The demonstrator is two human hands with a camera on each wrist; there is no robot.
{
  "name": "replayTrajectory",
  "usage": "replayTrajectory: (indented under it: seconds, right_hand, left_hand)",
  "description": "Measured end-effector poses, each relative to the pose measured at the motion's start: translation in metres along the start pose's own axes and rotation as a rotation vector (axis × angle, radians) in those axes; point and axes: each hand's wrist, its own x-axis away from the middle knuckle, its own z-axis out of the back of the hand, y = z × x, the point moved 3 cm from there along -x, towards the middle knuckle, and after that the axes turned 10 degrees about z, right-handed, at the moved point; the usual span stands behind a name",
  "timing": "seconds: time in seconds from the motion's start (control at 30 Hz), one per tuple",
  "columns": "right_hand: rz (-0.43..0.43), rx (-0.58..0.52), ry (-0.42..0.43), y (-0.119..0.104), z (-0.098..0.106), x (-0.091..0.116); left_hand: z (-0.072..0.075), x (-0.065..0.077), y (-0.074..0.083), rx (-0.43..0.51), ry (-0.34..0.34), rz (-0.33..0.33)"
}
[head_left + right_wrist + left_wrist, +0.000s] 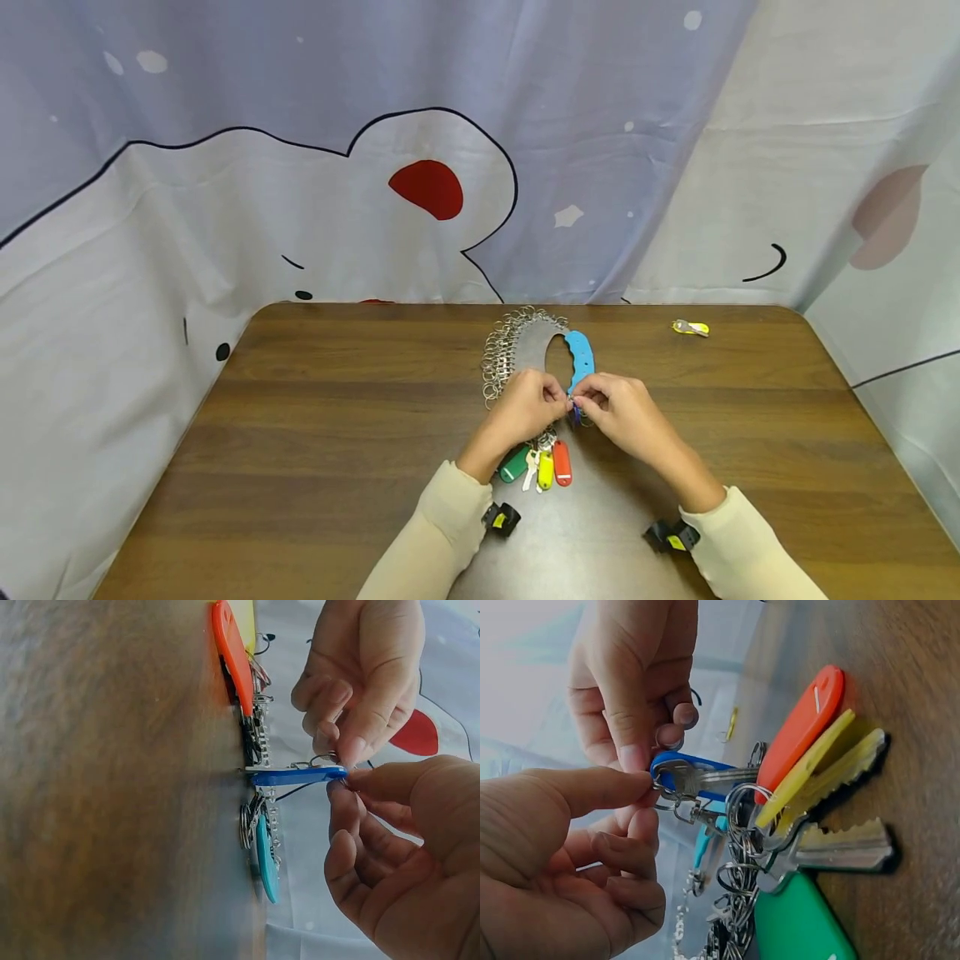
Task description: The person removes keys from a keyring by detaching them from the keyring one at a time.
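Note:
Pinched together, my left hand [528,406] and right hand [618,414] meet at the top of a blue key tag [300,777]. A silver key [720,777] lies along the tag. At the tag's end, my left thumb and finger hold the small split ring [661,801], beside a metal clasp [709,817]. The right thumb and finger pinch the tag's ring end. Behind the hands lies a curved metal plate [534,346] edged with rings, with a light blue handle [581,357]. Red [562,463], yellow [546,472] and green [514,465] tags with keys hang nearest me.
A yellow tag with a key [690,328] lies alone at the back right of the wooden table [337,467]. A teal tag [266,859] rests beside the ringed plate. A printed curtain [285,208] hangs behind the table.

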Motion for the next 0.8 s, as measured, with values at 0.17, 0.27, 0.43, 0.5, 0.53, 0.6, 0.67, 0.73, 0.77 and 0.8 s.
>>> replayTrajectory:
  seconds: [0.17,0.27,0.43,0.5,0.53,0.6,0.67,0.73,0.77,0.8]
  right_hand:
    - [0.024,0.011,0.006,-0.0003,-0.0013,0.0001]
    - [0.034,0.033,0.024,-0.0003,-0.0015,0.0004]
    - [0.045,0.059,0.041,-0.0011,-0.0023,0.0010]
    - [0.056,0.057,0.046,-0.0018,-0.0029,0.0012]
    - [0.062,0.055,0.046,-0.0019,-0.0033,0.0014]
    - [0.072,0.049,0.048,-0.0025,-0.0038,0.0016]
    - [0.078,0.045,0.050,-0.0029,-0.0043,0.0016]
    - [0.082,0.041,0.050,-0.0033,-0.0045,0.0014]
    - [0.082,0.041,0.052,-0.0035,-0.0046,0.0013]
    - [0.082,0.043,0.053,-0.0036,-0.0048,0.0011]
  left_hand:
    - [0.0005,-0.0003,0.0008,-0.043,0.010,-0.044]
    - [0.0012,0.0007,0.0025,-0.101,0.014,-0.100]
    - [0.0013,0.0013,0.0010,-0.148,0.004,-0.129]
    - [0.0011,0.0010,-0.0007,-0.126,0.000,-0.113]
    - [0.0009,0.0008,-0.0016,-0.112,-0.001,-0.101]
    - [0.0008,0.0003,-0.0029,-0.079,-0.001,-0.082]
    - [0.0011,-0.0001,-0.0038,-0.048,-0.002,-0.067]
    - [0.0016,-0.0005,-0.0044,-0.035,0.000,-0.065]
    - [0.0017,-0.0007,-0.0045,-0.028,-0.001,-0.067]
    - [0.0015,-0.0009,-0.0048,-0.025,-0.003,-0.068]
